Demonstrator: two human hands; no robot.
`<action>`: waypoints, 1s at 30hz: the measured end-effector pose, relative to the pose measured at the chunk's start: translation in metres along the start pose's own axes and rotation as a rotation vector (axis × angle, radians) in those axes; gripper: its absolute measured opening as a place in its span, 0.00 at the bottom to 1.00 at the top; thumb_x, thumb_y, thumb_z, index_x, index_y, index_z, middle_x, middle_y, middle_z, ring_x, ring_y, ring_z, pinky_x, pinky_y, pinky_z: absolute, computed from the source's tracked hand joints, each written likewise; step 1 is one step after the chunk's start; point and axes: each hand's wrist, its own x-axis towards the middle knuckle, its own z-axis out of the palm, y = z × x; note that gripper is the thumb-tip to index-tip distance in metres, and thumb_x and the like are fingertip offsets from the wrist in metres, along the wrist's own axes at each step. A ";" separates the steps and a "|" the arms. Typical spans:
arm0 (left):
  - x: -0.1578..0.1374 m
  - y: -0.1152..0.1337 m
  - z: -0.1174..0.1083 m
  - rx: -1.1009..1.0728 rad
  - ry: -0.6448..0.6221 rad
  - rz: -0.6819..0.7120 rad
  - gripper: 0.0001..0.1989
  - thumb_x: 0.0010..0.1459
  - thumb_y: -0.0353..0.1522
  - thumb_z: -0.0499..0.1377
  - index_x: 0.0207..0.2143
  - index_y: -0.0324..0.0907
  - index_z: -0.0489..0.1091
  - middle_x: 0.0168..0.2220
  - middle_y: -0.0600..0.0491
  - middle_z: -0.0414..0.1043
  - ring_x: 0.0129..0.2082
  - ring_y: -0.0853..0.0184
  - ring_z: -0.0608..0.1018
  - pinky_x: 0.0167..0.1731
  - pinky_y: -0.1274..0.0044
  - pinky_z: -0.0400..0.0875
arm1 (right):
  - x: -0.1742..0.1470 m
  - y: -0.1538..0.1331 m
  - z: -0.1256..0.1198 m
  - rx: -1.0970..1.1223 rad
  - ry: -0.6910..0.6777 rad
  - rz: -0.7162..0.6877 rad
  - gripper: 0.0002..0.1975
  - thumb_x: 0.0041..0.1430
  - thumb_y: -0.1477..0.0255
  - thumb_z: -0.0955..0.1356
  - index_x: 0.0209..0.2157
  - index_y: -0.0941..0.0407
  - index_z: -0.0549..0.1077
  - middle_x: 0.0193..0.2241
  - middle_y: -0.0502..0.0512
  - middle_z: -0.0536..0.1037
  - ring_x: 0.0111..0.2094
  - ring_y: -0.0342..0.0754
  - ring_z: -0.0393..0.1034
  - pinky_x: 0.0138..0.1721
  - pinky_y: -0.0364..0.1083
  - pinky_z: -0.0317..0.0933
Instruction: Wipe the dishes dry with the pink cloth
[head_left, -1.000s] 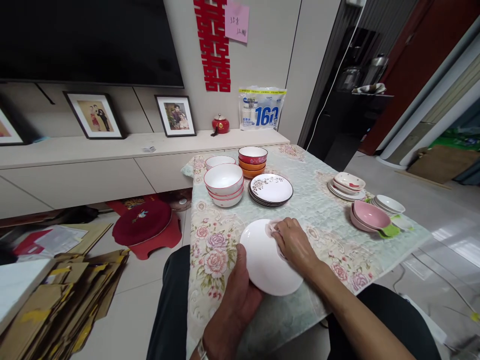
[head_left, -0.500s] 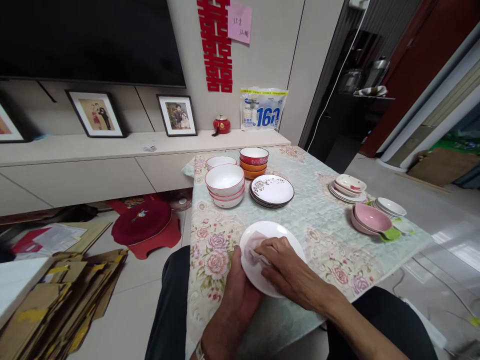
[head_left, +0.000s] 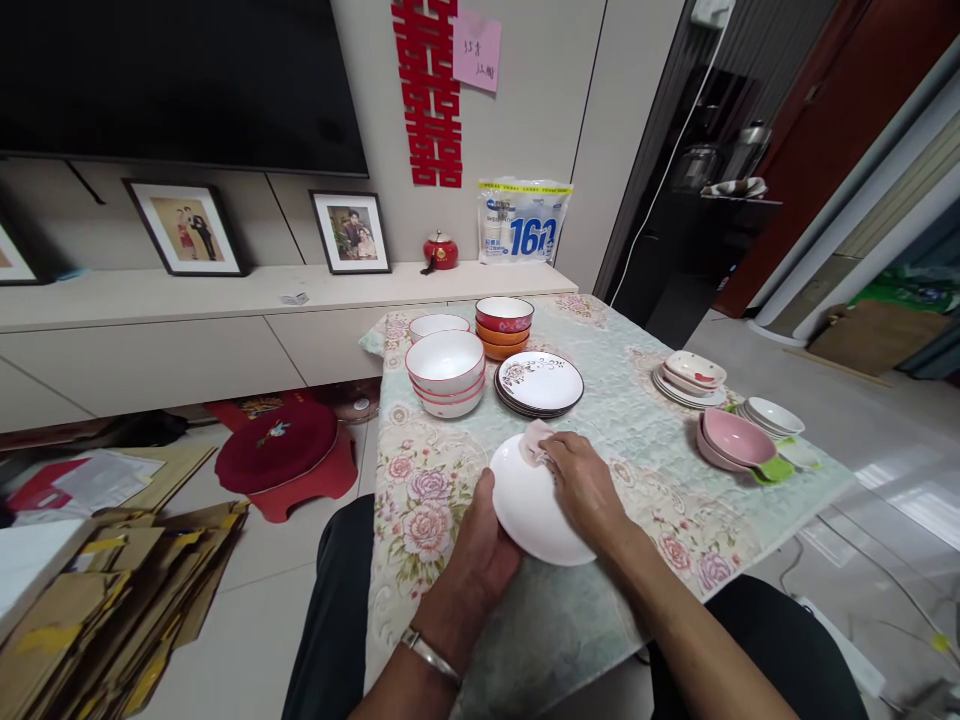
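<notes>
A plain white plate (head_left: 534,512) is tilted above the near part of the table. My left hand (head_left: 484,540) grips it at the left edge, thumb on the rim and fingers underneath. In my right hand (head_left: 589,490) is a crumpled pale pink cloth (head_left: 535,442), pressed against the far rim of the plate. Just beyond stand a stack of dark-rimmed patterned plates (head_left: 541,382) and a stack of red-rimmed white bowls (head_left: 446,362).
Red and orange bowls (head_left: 505,314) are stacked farther back on the flowered tablecloth (head_left: 427,520). Pink bowls (head_left: 739,438) and small dishes (head_left: 694,370) sit at the right. A red stool (head_left: 285,450) and flattened cardboard (head_left: 97,620) lie left of the table.
The cloth has moved from the plate's left-middle surface to its far rim with my right hand. The plate has shifted slightly and turned in my left hand.
</notes>
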 end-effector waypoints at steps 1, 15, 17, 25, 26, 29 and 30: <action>0.000 0.000 -0.001 -0.009 0.001 0.004 0.20 0.65 0.38 0.52 0.53 0.35 0.71 0.43 0.44 0.82 0.51 0.57 0.79 0.56 0.67 0.68 | 0.003 -0.007 0.002 0.008 -0.006 -0.014 0.18 0.62 0.82 0.62 0.51 0.61 0.75 0.51 0.66 0.75 0.53 0.56 0.66 0.53 0.52 0.62; -0.003 -0.003 -0.002 -0.070 -0.046 -0.040 0.23 0.68 0.40 0.48 0.53 0.33 0.70 0.44 0.40 0.81 0.52 0.54 0.78 0.54 0.64 0.69 | -0.030 0.012 -0.017 0.281 -0.049 -0.064 0.10 0.61 0.77 0.65 0.34 0.54 0.78 0.45 0.57 0.79 0.49 0.52 0.72 0.51 0.50 0.66; -0.002 -0.004 -0.003 -0.070 -0.030 -0.025 0.23 0.67 0.40 0.49 0.54 0.33 0.70 0.44 0.41 0.81 0.53 0.54 0.78 0.55 0.65 0.69 | -0.020 0.016 -0.011 0.228 0.009 0.030 0.10 0.60 0.77 0.64 0.37 0.57 0.78 0.47 0.62 0.76 0.48 0.55 0.72 0.50 0.53 0.67; -0.001 -0.002 -0.004 -0.087 -0.040 -0.009 0.19 0.65 0.38 0.52 0.51 0.36 0.72 0.44 0.43 0.81 0.53 0.55 0.77 0.57 0.65 0.67 | 0.008 -0.030 0.012 0.236 -0.019 -0.015 0.21 0.61 0.79 0.63 0.55 0.61 0.71 0.52 0.65 0.76 0.54 0.57 0.68 0.56 0.56 0.62; -0.001 -0.001 -0.004 -0.092 -0.048 -0.007 0.18 0.65 0.38 0.53 0.50 0.35 0.73 0.45 0.43 0.81 0.53 0.55 0.77 0.57 0.66 0.67 | 0.006 -0.035 0.011 0.256 -0.045 -0.055 0.21 0.60 0.79 0.63 0.55 0.60 0.72 0.52 0.62 0.76 0.54 0.55 0.68 0.57 0.54 0.62; -0.001 0.001 -0.005 -0.110 -0.059 -0.010 0.19 0.67 0.37 0.50 0.45 0.32 0.74 0.44 0.40 0.80 0.52 0.57 0.77 0.57 0.69 0.67 | -0.008 -0.038 0.000 0.325 -0.119 -0.181 0.19 0.59 0.80 0.65 0.51 0.55 0.75 0.51 0.55 0.78 0.54 0.50 0.69 0.57 0.49 0.62; -0.001 0.001 -0.005 -0.113 -0.054 -0.019 0.21 0.68 0.38 0.49 0.43 0.31 0.74 0.43 0.39 0.80 0.51 0.56 0.78 0.56 0.69 0.67 | -0.014 -0.036 -0.004 0.354 -0.141 -0.224 0.19 0.59 0.80 0.65 0.50 0.53 0.75 0.50 0.53 0.79 0.53 0.49 0.69 0.56 0.48 0.63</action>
